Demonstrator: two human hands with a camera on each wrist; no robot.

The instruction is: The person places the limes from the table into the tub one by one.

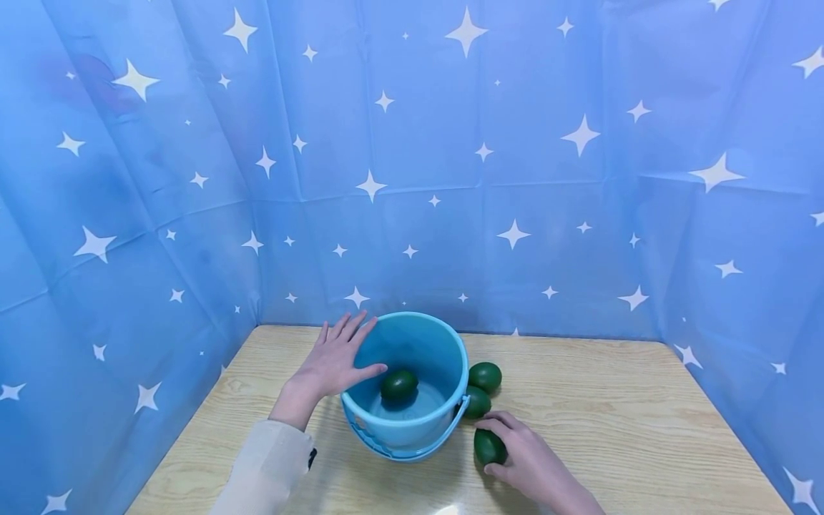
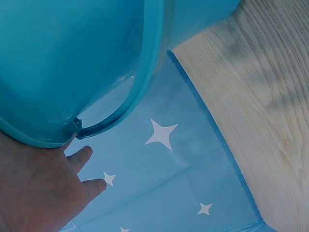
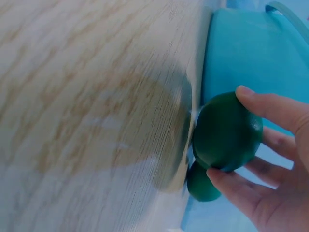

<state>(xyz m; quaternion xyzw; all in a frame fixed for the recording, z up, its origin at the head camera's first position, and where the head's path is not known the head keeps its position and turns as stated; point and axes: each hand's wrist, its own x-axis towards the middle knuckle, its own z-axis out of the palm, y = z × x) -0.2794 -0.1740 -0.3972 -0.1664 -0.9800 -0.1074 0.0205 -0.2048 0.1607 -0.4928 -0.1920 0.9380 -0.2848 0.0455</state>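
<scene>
On the table (image 1: 618, 415), a bucket (image 1: 412, 435) partly hides one fruit (image 1: 478, 403)

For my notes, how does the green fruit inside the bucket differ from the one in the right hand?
The inner fruit lies inside the bucket; the held fruit is outside it. The right hand grips the held fruit; no hand holds the inner fruit. Both are dark green and rounded.

One avocado (image 1: 399, 384) lies inside the bucket (image 1: 407, 435), three other avocados (image 1: 478, 403) to its right.
</scene>
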